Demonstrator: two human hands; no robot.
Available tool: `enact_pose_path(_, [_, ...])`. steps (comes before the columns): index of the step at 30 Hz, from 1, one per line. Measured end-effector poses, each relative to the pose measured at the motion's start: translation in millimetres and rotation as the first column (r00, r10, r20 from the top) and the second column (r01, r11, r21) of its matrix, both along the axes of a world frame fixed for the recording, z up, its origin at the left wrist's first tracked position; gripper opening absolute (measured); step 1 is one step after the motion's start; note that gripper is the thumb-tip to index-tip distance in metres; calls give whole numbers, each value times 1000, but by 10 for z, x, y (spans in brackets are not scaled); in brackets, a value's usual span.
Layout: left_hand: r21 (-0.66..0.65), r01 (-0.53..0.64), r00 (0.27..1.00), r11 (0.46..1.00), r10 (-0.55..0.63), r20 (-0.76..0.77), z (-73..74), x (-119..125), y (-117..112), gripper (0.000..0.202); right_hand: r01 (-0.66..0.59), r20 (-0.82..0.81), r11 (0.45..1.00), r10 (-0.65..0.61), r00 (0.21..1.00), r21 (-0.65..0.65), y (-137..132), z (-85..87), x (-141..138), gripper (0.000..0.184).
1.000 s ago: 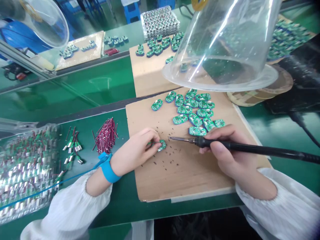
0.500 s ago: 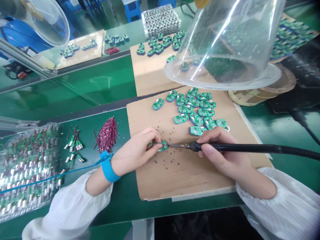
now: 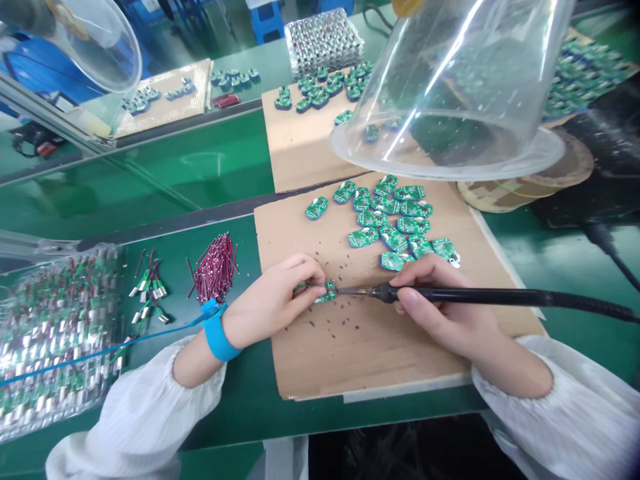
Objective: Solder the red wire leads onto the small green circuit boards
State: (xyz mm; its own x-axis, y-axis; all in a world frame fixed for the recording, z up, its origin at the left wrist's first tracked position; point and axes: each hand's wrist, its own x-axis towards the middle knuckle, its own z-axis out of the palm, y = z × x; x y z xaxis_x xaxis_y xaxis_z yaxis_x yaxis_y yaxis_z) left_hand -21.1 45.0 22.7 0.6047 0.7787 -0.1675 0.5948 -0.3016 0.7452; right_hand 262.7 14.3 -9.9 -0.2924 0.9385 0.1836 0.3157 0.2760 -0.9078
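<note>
My left hand (image 3: pixel 290 290), with a blue strap (image 3: pixel 220 335) round its wrist, pinches a small green circuit board (image 3: pixel 329 291) low over the cardboard sheet (image 3: pixel 370 360). The fingers cover part of that board; whether they also hold a wire is too small to tell. In my right hand (image 3: pixel 443 303) is a black soldering iron (image 3: pixel 475 296), gripped like a pen and pointing left. Its metal tip is at the right edge of the held board. Behind my hands several loose circuit boards (image 3: pixel 393 238) lie on the cardboard, and dark specks are scattered around the held board.
A pile of dark red wires (image 3: pixel 215 270) lies left of the cardboard, beside a few wired connectors (image 3: pixel 150 287) and a clear tray (image 3: pixel 55 333) full of parts. A transparent fume hood (image 3: pixel 450 100) hangs over the back right, near a cardboard ring (image 3: pixel 530 177). A raised ledge runs behind.
Almost nothing differs. Both hands keep their grips, and the iron's tip stays at the board's right edge; the whole view has shifted very slightly.
</note>
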Motion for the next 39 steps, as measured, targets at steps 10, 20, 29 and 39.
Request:
enact_pose_path(10, [1,10,1000,1000,-10,5,-16,-6,9,7,-4,-23,1000,4,1000,-17,15,3,-18,6])
enact_pose_path(20, [-8,-14,1000,1000,14,1,-12,18,-6,6,73,-118,997,-75,990,-22,-28,0,8,8])
enact_pose_path(29, [4,-13,1000,1000,13,16,-9,27,-13,5,62,-122,998,-62,991,-6,-32,-9,12,6])
enact_pose_path(39, [-11,31,999,999,-30,26,18,8,-7,5,57,-145,998,-61,988,-30,-33,-31,22,9])
